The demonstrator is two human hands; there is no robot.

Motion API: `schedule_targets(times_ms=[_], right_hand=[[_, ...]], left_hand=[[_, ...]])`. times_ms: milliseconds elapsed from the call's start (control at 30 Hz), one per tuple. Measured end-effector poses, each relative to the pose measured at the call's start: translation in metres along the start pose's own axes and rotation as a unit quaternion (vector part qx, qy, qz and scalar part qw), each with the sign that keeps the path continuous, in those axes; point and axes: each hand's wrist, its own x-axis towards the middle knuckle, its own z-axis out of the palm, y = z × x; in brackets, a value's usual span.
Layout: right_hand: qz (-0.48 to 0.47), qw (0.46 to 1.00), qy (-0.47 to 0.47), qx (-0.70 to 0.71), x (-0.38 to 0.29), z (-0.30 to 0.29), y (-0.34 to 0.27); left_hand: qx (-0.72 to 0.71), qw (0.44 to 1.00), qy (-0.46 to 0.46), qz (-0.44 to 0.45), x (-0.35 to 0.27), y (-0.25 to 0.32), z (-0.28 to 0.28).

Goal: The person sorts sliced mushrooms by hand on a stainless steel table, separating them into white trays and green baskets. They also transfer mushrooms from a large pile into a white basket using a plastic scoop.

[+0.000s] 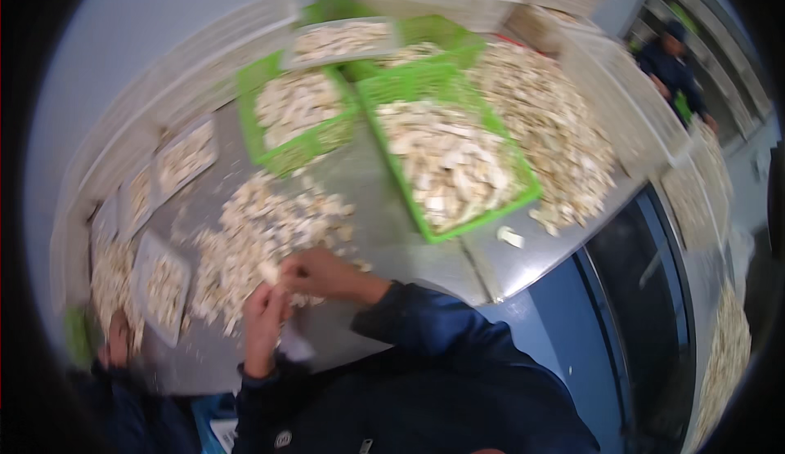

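My left hand (265, 319) and my right hand (322, 275) meet over the front of a loose heap of small pale pieces (270, 221) on a metal table. Between their fingertips is one pale flat piece (268, 271), which both hands grip. What the pieces are made of cannot be told for sure; they look like dried slices. Something white and thin (295, 342) shows below my left hand, blurred. Right of the heap stands a green plastic basket (405, 206) filled with larger pale slices.
Behind the heap, a smaller green basket (245, 117) holds slices, with a filled white tray (392, 40) near it. A large slice pile (552, 129) lies right. A clear tray (184, 282) stands left, beside a co-worker's hands (116, 340). Another person (671, 68) stands far right, beyond stacked white crates (619, 98).
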Motion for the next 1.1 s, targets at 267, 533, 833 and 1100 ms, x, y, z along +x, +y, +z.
schedule_targets(times_ms=[267, 533, 833, 1100], right_hand=[[0.078, 0.993, 0.043, -0.077, -0.001, 0.000, -0.015], [0.128, 0.990, 0.055, -0.022, 0.001, 0.002, -0.016], [0.109, 0.993, 0.039, -0.030, 0.001, 0.003, -0.013], [0.023, 0.916, 0.299, -0.266, 0.003, -0.051, 0.011]], left_hand=[[-0.059, 0.998, 0.014, 0.033, -0.005, -0.002, 0.001], [-0.088, 0.996, 0.002, -0.030, -0.003, 0.000, -0.011], [-0.375, 0.882, 0.264, 0.110, 0.007, 0.017, -0.104], [-0.132, 0.989, -0.036, -0.052, -0.008, 0.008, -0.045]])
